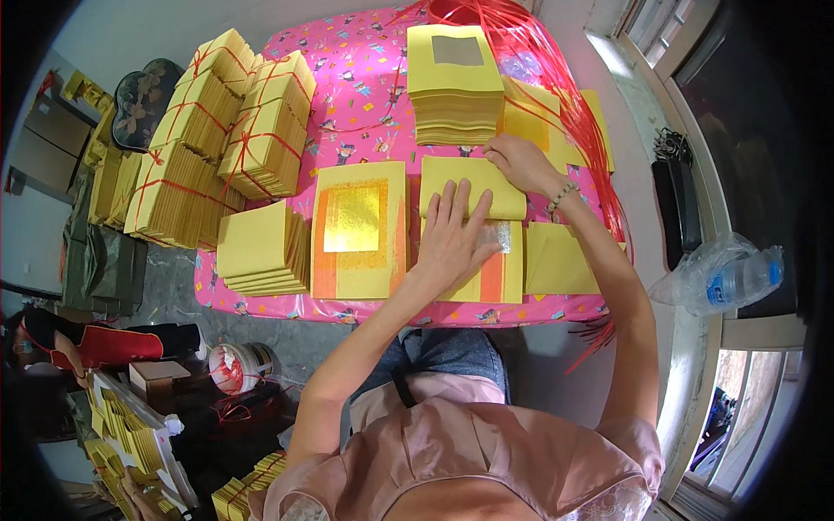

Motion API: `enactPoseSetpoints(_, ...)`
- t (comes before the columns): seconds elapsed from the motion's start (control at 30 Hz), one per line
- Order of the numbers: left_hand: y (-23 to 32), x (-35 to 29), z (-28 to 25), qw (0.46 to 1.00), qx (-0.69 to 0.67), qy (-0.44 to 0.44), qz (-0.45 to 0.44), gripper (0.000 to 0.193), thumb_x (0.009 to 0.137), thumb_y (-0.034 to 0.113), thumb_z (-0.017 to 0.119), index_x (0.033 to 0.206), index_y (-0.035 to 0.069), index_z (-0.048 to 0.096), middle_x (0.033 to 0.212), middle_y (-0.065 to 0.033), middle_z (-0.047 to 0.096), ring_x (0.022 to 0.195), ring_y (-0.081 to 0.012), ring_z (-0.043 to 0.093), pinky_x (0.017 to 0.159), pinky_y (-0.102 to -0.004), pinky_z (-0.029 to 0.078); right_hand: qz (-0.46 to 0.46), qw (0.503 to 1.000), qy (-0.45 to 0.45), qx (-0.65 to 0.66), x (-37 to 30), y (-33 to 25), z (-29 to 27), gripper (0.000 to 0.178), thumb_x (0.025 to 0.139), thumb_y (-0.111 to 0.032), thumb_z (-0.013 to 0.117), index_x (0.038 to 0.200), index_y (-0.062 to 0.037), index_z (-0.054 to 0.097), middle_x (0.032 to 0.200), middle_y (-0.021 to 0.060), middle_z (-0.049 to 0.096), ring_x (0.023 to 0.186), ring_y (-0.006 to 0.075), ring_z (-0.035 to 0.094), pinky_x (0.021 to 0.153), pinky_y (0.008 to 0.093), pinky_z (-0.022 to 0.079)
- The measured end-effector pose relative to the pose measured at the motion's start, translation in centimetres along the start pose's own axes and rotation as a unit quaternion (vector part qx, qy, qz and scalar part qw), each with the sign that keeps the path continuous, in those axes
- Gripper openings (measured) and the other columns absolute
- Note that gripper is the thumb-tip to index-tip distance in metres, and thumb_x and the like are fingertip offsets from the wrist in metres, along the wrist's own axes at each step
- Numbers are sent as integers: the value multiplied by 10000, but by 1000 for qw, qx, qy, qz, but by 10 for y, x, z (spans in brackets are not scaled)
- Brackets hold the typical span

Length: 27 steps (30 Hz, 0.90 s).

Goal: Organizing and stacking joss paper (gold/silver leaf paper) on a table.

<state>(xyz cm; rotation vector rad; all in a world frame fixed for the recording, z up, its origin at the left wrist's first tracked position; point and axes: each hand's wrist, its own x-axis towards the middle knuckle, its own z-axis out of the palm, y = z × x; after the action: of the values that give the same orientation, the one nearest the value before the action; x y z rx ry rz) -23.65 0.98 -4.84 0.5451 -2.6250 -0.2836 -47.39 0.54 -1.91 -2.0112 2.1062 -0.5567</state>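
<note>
A home workshop: tied bundles of yellow paper [217, 139] crowd a pink-clothed table [365, 69].

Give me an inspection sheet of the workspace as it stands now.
Surface: table with pink patterned cloth.
Job's things: yellow paper sheet with silver foil square under the left hand; folded yellow sheet under the right hand.
Clutter: tall loose yellow stack; gold-foil sheet pile; bundles tied with red string.
Grippers: both hands flat on paper, gripping nothing.
Cables: nothing seen; loose red strings only.
Surroundings: plastic water bottle on windowsill.
</note>
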Motion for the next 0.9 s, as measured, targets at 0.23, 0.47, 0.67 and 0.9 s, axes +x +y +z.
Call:
enactPoseSetpoints(0.23, -1, 1, 3, 1000, 3, 0, -7, 828, 867, 478, 667, 1516, 84, 337, 1501, -287, 317, 1403, -472, 285, 1152, -578, 233, -11, 994, -53, 99, 14, -4, 14, 282, 982, -217, 513, 1097, -13, 671, 1092, 196, 684, 1031, 377, 637, 894, 449, 506)
enactPoseSetpoints(0.47, 0, -1, 5, 1000, 4, -7, -7, 772, 910, 490, 611, 1513, 85, 352, 1535, -203, 348, 1385, -478, 310, 1137, -593, 251, -14, 993, -49, 106, 13, -7, 14, 242, 957, -192, 537, 1055, -8, 660, 1037, 191, 688, 976, 380, 643, 865, 455, 506)
enactPoseSetpoints(0.67, 1, 0, 5, 1000, 6, -14, -10, 729, 924, 498, 588, 1519, 143, 362, 1532, -186, 369, 1371, -486, 322, 1126, -605, 262, -14, 992, -51, 116, 15, -7, 14, 227, 937, -189, 566, 1043, -11, 658, 1031, 186, 689, 956, 375, 644, 845, 449, 507)
enactPoseSetpoints(0.9, 1, -2, 8, 1000, 19, -1, -6, 700, 924, 485, 591, 1512, 170, 380, 1535, -191, 358, 1375, -480, 315, 1127, -606, 263, -30, 994, -36, 102, 15, -6, 15, 210, 929, -171, 577, 1034, -11, 663, 1035, 171, 682, 973, 363, 640, 846, 443, 507)
